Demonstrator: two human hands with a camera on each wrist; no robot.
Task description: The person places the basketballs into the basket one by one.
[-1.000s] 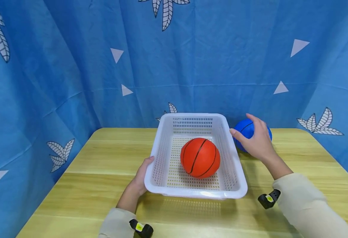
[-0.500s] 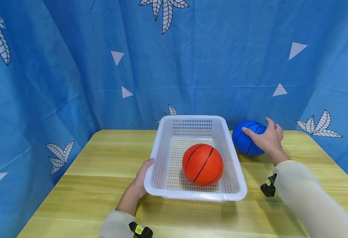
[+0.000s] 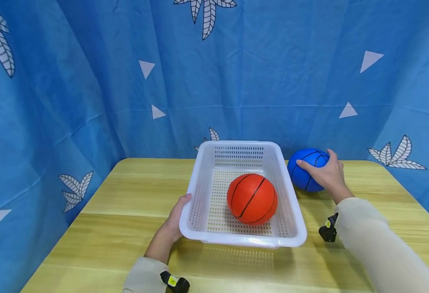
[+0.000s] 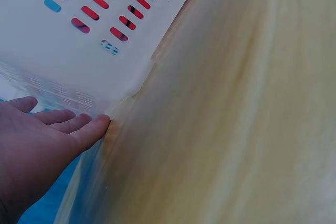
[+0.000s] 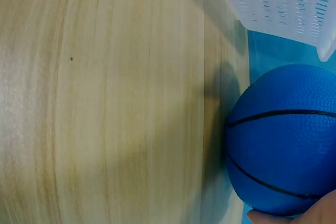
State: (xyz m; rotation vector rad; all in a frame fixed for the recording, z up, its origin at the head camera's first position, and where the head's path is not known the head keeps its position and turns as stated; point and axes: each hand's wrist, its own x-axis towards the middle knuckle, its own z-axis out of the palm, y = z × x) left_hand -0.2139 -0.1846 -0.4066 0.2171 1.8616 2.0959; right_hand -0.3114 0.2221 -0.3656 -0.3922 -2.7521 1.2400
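Note:
A white plastic basket [image 3: 207,238] with slotted walls stands mid-table, a small red basketball [image 3: 252,199] inside it toward the right. My left hand [image 3: 174,219] touches the basket's left side near the front corner, thumb tip at the rim. In the left wrist view its fingers [image 4: 86,129] lie straight, tips at the lower side of the basket. Right of the basket, at the far part of the table, my right hand [image 3: 329,175] grips a small blue basketball [image 3: 304,179] from its right side, thumb in front. Most of its fingers are hidden behind the ball.
The table [image 3: 126,228] is light wood with rounded far corners. A blue curtain [image 3: 291,73] with leaf and triangle prints hangs right behind its far edge. The basket's right wall is close beside the blue ball.
My right hand has moved from above the blue ball to its right side and closed its fingers on it. The red ball has rolled slightly right in the basket. My left hand stays put.

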